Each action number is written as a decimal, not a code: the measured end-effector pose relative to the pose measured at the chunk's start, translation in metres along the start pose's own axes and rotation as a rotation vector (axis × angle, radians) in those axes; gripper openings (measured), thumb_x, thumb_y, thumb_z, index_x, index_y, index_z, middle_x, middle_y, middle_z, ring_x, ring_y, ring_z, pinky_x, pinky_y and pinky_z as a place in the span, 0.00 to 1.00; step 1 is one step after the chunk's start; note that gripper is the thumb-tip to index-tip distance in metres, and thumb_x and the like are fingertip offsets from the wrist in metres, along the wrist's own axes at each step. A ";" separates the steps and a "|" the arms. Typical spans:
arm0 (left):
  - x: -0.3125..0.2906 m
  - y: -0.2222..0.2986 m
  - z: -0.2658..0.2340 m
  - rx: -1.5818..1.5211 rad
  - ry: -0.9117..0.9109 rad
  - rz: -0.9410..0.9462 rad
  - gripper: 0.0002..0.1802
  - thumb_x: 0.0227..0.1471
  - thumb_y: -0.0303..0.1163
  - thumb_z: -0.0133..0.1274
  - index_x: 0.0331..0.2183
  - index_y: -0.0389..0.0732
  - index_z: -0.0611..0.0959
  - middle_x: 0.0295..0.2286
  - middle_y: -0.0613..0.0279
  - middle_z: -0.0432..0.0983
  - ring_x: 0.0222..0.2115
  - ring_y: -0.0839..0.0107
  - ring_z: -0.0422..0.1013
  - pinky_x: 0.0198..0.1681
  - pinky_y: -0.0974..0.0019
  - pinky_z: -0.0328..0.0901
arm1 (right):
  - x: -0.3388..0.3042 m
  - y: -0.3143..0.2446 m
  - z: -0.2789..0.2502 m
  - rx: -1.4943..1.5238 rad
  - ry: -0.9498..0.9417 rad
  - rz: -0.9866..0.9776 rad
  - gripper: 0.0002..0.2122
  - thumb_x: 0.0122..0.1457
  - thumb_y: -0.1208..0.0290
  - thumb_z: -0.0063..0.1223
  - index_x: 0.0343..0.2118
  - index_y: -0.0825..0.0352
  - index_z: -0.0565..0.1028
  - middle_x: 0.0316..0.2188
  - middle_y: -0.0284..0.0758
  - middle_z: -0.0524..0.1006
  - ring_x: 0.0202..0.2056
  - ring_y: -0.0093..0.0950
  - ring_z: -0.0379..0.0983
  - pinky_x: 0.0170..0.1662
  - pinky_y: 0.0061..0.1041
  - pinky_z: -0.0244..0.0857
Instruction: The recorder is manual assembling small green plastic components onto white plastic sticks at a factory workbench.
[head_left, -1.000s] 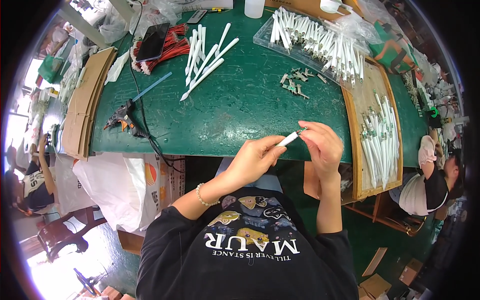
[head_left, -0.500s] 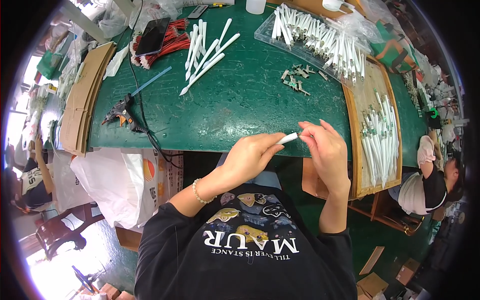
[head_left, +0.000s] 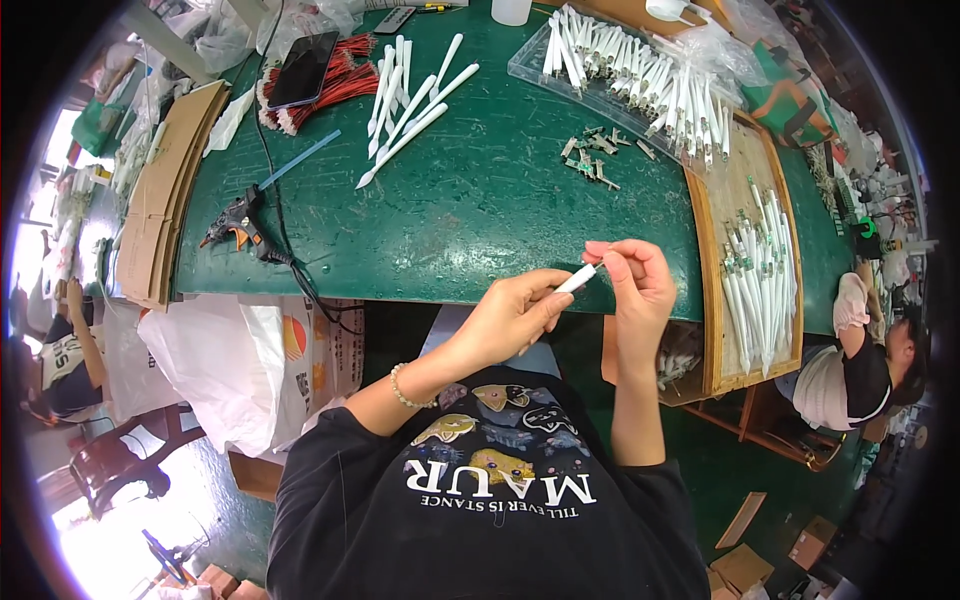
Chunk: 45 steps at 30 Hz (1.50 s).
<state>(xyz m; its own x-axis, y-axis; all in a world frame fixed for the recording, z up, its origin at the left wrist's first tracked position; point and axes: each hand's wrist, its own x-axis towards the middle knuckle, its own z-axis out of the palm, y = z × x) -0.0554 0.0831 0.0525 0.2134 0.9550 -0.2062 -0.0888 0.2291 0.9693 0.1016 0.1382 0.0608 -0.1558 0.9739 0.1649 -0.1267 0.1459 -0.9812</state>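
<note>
A slim white tube (head_left: 577, 279) is held over the table's near edge in my left hand (head_left: 515, 318), whose fingers are closed round it. My right hand (head_left: 640, 285) pinches at the tube's far end; the small part between its fingertips is too small to make out. Farther away on the green table lie several small parts with metal and green bits (head_left: 595, 155). White sticks with pointed tips (head_left: 405, 145) lie loose to the left of them. In a wooden tray (head_left: 712, 340) at the right rest several white tubes (head_left: 758, 290) with green ends.
A clear plastic tray (head_left: 530, 70) piled with white tubes stands at the back right. To the left are a glue gun (head_left: 245, 228) with its cable, a phone (head_left: 305, 70) on red wires (head_left: 350, 90), and stacked cardboard (head_left: 170, 200). People sit at both sides.
My right hand has turned and its fingers have closed in at the tube's end. The tube has tilted more steeply, and my left hand has shifted slightly.
</note>
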 end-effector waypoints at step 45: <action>0.002 -0.010 0.028 -0.372 0.024 0.137 0.14 0.56 0.27 0.48 0.43 0.33 0.66 0.27 0.60 0.74 0.22 0.78 0.70 0.23 0.76 0.66 | -0.022 -0.004 0.017 0.248 0.020 0.106 0.17 0.59 0.77 0.44 0.52 0.69 0.62 0.33 0.41 0.77 0.26 0.18 0.70 0.28 0.15 0.64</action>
<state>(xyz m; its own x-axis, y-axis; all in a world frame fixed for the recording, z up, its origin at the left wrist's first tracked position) -0.0269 0.0774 0.0464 0.1528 0.9845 -0.0859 -0.4620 0.1480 0.8744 0.0890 0.1129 0.0630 -0.1616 0.9852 0.0579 -0.3469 -0.0018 -0.9379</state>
